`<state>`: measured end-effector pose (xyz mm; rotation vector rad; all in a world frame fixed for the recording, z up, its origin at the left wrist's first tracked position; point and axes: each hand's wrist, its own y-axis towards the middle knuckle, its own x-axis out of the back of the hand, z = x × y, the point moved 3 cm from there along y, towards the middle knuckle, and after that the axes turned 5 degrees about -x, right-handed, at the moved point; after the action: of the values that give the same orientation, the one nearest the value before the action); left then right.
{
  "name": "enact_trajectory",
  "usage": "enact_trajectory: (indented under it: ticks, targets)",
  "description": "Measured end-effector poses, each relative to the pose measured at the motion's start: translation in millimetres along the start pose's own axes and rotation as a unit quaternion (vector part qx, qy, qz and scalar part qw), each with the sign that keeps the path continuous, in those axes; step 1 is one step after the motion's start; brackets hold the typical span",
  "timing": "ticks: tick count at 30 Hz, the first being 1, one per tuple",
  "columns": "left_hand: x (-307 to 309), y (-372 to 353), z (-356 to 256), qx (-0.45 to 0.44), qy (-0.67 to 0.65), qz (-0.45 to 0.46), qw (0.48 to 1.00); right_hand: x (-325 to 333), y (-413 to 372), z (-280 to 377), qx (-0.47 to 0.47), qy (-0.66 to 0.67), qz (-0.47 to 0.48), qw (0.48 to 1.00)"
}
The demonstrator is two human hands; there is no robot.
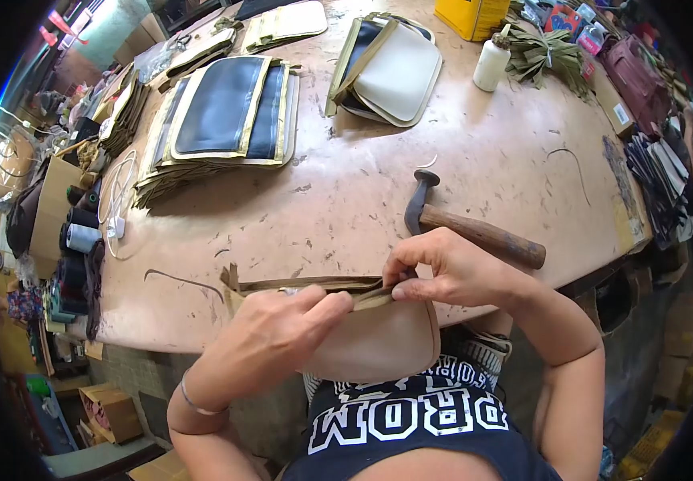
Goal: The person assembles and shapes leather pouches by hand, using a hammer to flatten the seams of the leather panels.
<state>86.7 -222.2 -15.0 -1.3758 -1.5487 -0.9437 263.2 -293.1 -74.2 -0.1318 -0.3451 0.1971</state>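
A cream bag panel (386, 341) with a brown fabric strip (314, 281) along its top edge hangs over the near table edge, against my lap. My left hand (282, 325) is closed on the left part of that edge, its fingertips folded over the strip. At the right part, my right hand (451, 271) pinches the same edge between thumb and fingers. What lies under the left fingers is hidden. Just beyond my right hand rests a hammer (483, 235) with a wooden handle and a dark metal head.
A stack of panels with dark windows (218, 108) lies at the back left. More cream panels (402, 72) sit at the back middle. A white bottle (491, 64), a yellow box (471, 16) and bundled brown strips (551, 52) stand at the back right. Thread spools (82, 238) flank the table's left.
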Motion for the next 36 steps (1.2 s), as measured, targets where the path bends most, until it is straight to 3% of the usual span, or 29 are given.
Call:
enact_trajectory:
  ticks: [5,14,18,24,27,36]
  targets:
    - [-37,6,23,-0.096,0.049,-0.126,0.986,-1,-2,-10,-0.028,-0.034,-0.038,0.998]
    - [-53,8,34,-0.118,0.069,-0.177,0.975,-7,4,-14,0.000,-0.154,-0.029,0.988]
    - [-56,7,38,-0.116,0.060,-0.192,0.973,-16,5,-5,0.043,-0.169,-0.083,0.981]
    - [-61,4,41,-0.124,0.068,-0.199,0.970,-16,12,-8,-0.058,-0.150,-0.015,0.987]
    - [-65,2,44,-0.113,0.061,-0.219,0.967,-24,15,-3,-0.005,-0.197,-0.064,0.978]
    - [-55,-12,55,-0.061,-0.042,-0.166,0.983,-19,28,-10,-0.040,-0.149,0.005,0.988]
